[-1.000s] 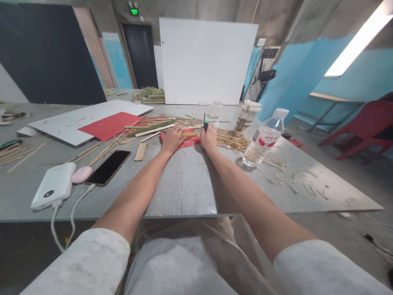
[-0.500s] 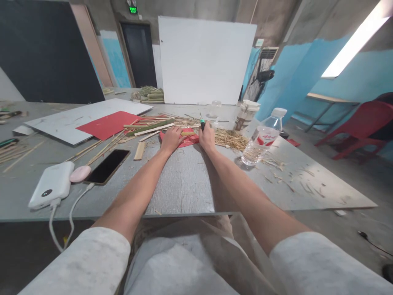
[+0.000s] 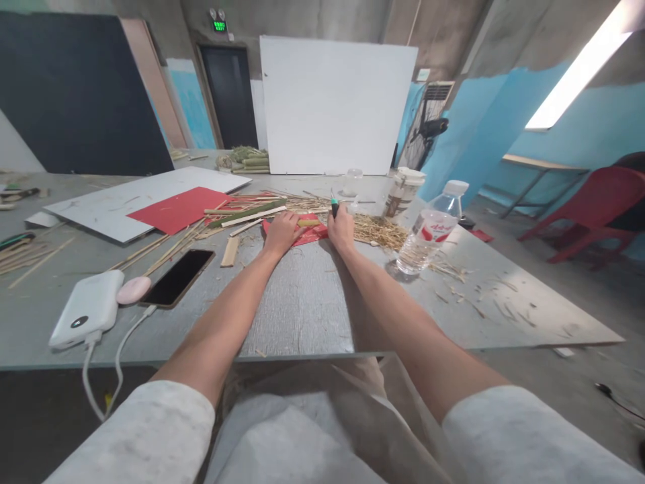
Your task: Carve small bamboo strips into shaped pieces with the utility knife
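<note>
On the grey table, my left hand [image 3: 282, 232] rests at the left side of a red sheet [image 3: 313, 235], its fingers closed over one end of a yellow-green plant strip [image 3: 309, 222]. The strip's other end points right, towards my right hand [image 3: 341, 230]. That hand is wrapped round a slim craft knife [image 3: 334, 207] with a black and teal handle, its thin tip pointing up and away from the strip. Its lower part is hidden in my fingers. Just beyond both hands lie long stalks [image 3: 252, 214], and a heap of straw [image 3: 380, 232] sits right of the knife hand.
A water bottle [image 3: 428, 232] and a paper cup [image 3: 404, 191] stand to the right. Leftward lie a phone [image 3: 180, 277], a white power bank [image 3: 88, 309] with a cable, a red card [image 3: 179, 210] and a white board [image 3: 108, 218]. A short wooden piece [image 3: 230, 251] is near my left wrist.
The view has tilted up slightly, so everything sits a little lower. Both hands stay nearly in place, with the same strip and craft knife.
</note>
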Demonstrator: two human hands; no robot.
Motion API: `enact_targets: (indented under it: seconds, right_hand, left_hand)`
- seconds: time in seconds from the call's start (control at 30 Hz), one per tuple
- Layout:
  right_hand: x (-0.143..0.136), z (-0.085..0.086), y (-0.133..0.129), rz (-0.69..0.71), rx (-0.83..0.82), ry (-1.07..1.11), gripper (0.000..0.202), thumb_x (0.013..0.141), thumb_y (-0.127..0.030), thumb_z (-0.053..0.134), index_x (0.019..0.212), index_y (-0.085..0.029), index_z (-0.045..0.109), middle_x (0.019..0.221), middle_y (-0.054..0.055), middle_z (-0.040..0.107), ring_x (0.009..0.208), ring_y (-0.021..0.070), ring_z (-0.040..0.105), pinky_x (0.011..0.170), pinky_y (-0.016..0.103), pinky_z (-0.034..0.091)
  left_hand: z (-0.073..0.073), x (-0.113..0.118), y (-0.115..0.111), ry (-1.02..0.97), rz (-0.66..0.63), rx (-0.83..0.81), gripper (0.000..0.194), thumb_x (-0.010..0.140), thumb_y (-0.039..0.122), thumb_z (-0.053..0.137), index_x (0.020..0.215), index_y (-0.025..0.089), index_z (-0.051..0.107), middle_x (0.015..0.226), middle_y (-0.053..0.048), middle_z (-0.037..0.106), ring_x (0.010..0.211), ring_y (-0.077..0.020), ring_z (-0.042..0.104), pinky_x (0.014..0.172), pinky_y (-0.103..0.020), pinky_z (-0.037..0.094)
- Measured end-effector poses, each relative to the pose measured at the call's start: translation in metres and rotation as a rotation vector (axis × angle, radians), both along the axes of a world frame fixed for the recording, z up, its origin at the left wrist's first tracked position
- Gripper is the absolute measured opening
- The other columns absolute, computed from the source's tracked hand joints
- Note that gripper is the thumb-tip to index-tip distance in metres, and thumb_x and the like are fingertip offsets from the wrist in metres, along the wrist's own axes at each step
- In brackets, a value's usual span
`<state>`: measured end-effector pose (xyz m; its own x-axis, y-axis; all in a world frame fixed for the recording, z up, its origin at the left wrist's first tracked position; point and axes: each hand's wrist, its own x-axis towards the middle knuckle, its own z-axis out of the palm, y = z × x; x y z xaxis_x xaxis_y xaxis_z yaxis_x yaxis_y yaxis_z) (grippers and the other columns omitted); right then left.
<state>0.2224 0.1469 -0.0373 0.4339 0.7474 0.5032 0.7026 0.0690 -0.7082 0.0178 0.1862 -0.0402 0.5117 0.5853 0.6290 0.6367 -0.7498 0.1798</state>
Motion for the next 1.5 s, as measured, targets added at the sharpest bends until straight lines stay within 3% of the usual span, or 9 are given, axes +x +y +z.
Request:
enact_targets:
  seconds: [0.13,0.27,0.4,0.5,0.63,0.8,1.07,1.27,1.5]
  right_hand:
    - [-0.006,0.004,-0.009,0.038,-0.003,0.037,0.04,0.105,-0.042,0.07,0.138,-0.02,0.065,0.139,0.012,0.067,0.117,0.0266,0.069,0.097,0.049,0.061]
    - [-0.012,0.015,-0.018,0.074,0.031,0.097,0.04,0.105,-0.041,0.07,0.138,-0.02,0.065,0.139,0.011,0.067,0.116,0.0262,0.069,0.098,0.049,0.061]
    - [-0.006,0.037,-0.034,0.135,0.084,0.144,0.035,0.106,-0.043,0.068,0.133,-0.02,0.067,0.133,0.01,0.069,0.109,0.0233,0.07,0.094,0.045,0.062]
    - [0.007,0.054,-0.06,0.243,0.085,0.149,0.027,0.108,-0.047,0.062,0.117,-0.022,0.066,0.103,0.005,0.07,0.084,0.018,0.066,0.077,0.034,0.058]
    - [0.024,0.069,-0.105,0.465,0.026,0.089,0.025,0.105,-0.055,0.06,0.103,-0.03,0.059,0.072,-0.003,0.058,0.059,0.0164,0.05,0.06,0.029,0.045]
    - [0.02,0.057,-0.136,0.609,-0.02,-0.151,0.019,0.093,-0.042,0.074,0.086,-0.028,0.064,0.077,0.001,0.063,0.072,0.0207,0.053,0.071,0.032,0.041]
    - [-0.01,0.017,-0.15,0.625,-0.18,-0.479,0.041,0.101,-0.059,0.056,0.077,-0.026,0.057,0.07,0.004,0.06,0.064,0.021,0.046,0.065,0.034,0.021]
    - [-0.021,0.017,-0.153,0.578,-0.269,-0.692,0.056,0.108,-0.066,0.036,0.088,-0.023,0.064,0.08,0.009,0.069,0.065,0.0217,0.048,0.065,0.037,0.012]
    - [-0.017,0.018,-0.154,0.568,-0.251,-0.791,0.054,0.112,-0.062,0.031,0.093,-0.022,0.064,0.084,0.009,0.07,0.07,0.0226,0.053,0.065,0.036,0.018]
  left_hand:
    - [0.007,0.0,-0.011,-0.067,-0.035,-0.033,0.036,0.106,0.051,0.057,0.112,0.018,0.072,0.123,-0.018,0.074,0.123,-0.0362,0.063,0.111,-0.049,0.046]
    - [0.029,-0.007,-0.027,-0.179,-0.093,-0.107,0.031,0.104,0.045,0.062,0.117,0.018,0.072,0.125,-0.016,0.075,0.125,-0.034,0.065,0.114,-0.048,0.046]
    - [0.054,-0.034,-0.053,-0.305,-0.166,-0.255,0.032,0.102,0.045,0.064,0.117,0.018,0.072,0.115,-0.012,0.078,0.105,-0.0291,0.073,0.096,-0.043,0.057]
    - [0.062,-0.061,-0.077,-0.333,-0.27,-0.411,0.033,0.099,0.046,0.068,0.118,0.02,0.073,0.103,-0.008,0.08,0.089,-0.0243,0.075,0.081,-0.038,0.06]
    - [0.058,-0.081,-0.102,-0.359,-0.397,-0.576,0.03,0.103,0.04,0.06,0.122,0.022,0.073,0.101,-0.008,0.08,0.087,-0.0223,0.076,0.078,-0.036,0.062]
    - [0.04,-0.074,-0.111,-0.376,-0.466,-0.677,0.027,0.099,0.036,0.062,0.122,0.023,0.071,0.098,-0.008,0.079,0.088,-0.0223,0.076,0.082,-0.038,0.063]
    - [0.024,-0.066,-0.122,-0.31,-0.456,-0.732,0.022,0.098,0.04,0.064,0.103,0.02,0.07,0.096,-0.006,0.075,0.088,-0.0208,0.07,0.084,-0.037,0.057]
    - [0.021,-0.061,-0.121,-0.166,-0.413,-0.664,0.018,0.097,0.033,0.062,0.102,0.019,0.073,0.094,-0.004,0.076,0.082,-0.0188,0.067,0.082,-0.034,0.053]
    - [0.023,-0.065,-0.117,-0.06,-0.332,-0.506,0.015,0.095,0.022,0.061,0.102,0.019,0.073,0.107,-0.008,0.077,0.098,-0.0225,0.069,0.095,-0.038,0.052]
